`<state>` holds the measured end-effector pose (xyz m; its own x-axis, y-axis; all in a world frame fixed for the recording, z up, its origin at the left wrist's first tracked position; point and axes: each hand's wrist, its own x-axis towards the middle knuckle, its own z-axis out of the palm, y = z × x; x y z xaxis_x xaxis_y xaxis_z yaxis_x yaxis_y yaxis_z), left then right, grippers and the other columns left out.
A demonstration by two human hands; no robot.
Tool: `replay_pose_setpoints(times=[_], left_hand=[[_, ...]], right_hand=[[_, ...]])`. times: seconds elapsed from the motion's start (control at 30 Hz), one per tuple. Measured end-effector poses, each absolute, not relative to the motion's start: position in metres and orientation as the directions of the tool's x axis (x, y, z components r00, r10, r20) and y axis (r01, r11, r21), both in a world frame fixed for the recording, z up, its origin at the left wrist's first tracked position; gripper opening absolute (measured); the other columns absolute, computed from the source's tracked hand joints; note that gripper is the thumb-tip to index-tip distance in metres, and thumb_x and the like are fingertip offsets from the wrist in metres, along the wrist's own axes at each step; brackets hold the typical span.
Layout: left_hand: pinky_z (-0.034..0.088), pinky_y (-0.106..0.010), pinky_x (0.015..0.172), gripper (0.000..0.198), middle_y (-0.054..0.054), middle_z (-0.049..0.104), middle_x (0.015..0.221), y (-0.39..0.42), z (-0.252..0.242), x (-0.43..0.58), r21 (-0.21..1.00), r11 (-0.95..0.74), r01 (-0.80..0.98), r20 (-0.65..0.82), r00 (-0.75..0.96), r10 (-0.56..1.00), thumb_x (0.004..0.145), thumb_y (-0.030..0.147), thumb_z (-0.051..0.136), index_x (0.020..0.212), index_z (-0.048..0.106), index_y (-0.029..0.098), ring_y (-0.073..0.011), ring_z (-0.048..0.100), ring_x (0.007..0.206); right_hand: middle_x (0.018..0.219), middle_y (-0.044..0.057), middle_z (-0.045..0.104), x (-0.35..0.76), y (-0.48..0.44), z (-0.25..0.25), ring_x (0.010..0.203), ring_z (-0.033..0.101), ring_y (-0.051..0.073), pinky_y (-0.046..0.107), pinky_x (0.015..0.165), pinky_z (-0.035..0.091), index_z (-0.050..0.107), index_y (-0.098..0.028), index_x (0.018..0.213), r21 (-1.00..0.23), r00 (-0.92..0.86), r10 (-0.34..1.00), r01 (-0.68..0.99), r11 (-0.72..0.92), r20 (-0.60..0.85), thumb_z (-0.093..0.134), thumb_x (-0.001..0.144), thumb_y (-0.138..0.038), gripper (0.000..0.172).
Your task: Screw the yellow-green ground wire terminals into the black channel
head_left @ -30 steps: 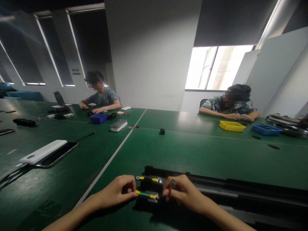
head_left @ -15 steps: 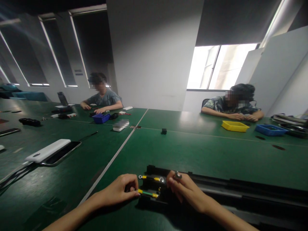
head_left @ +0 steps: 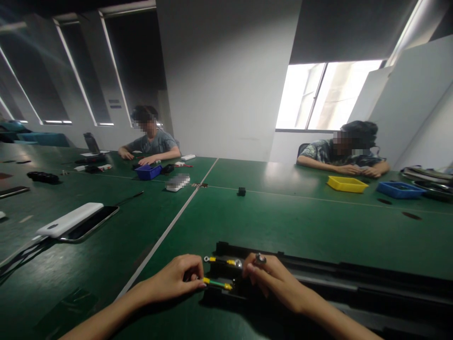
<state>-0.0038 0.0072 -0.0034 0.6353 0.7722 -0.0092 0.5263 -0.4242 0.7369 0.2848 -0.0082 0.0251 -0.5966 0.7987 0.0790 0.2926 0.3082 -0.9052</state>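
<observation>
My left hand (head_left: 180,278) is closed in a pinch on the left end of a short green wire (head_left: 217,283) with yellow sleeves. That wire's right end lies at the end of a long black housing (head_left: 318,271). Above it sits a second, black wire (head_left: 222,261) with yellow sleeves and ring terminals. My right hand (head_left: 274,278) is closed over the housing near the wires' right ends. A round metal tool end (head_left: 261,258) sticks up from its fingers; the rest is hidden by the hand.
On the green table (head_left: 283,217), a white power bank (head_left: 72,219) and a phone (head_left: 92,225) lie left. Further off are a small black block (head_left: 241,191), a yellow bin (head_left: 347,184) and blue bins (head_left: 399,190). Two people sit across the table.
Both hands keep nearly the same place and grip. My right hand has shifted very slightly left at the housing. The view has tilted a little.
</observation>
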Motion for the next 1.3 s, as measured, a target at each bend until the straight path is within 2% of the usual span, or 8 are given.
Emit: replay_pose_setpoints(times=[0.4, 1.3], left_hand=[[0.038, -0.020, 0.062, 0.008, 0.001, 0.056, 0.080, 0.0070, -0.0033, -0.0041, 0.720, -0.441, 0.536, 0.001, 0.634, 0.773, 0.084, 0.022, 0.063, 0.081, 0.059, 0.015, -0.0129, 0.051, 0.069], [0.038, -0.019, 0.060, 0.009, 0.001, 0.056, 0.079, 0.0072, -0.0038, -0.0044, 0.730, -0.446, 0.518, 0.018, 0.638, 0.770, 0.085, 0.022, 0.063, 0.081, 0.060, 0.015, -0.0121, 0.051, 0.068]], right_hand=[[0.069, -0.001, 0.053, 0.2835, -0.0072, 0.0258, 0.047, 0.043, 0.007, 0.018, 0.045, 0.035, 0.057, -0.015, 0.085, -0.898, -0.585, 0.809, 0.323, 0.298, 0.058, 0.043, 0.093, -0.057, 0.045], [0.068, 0.001, 0.059, 0.2836, -0.0053, 0.0225, 0.046, 0.045, 0.006, 0.016, 0.043, 0.036, 0.061, -0.013, 0.081, -0.913, -0.593, 0.801, 0.281, 0.295, 0.076, 0.054, 0.090, -0.050, 0.038]])
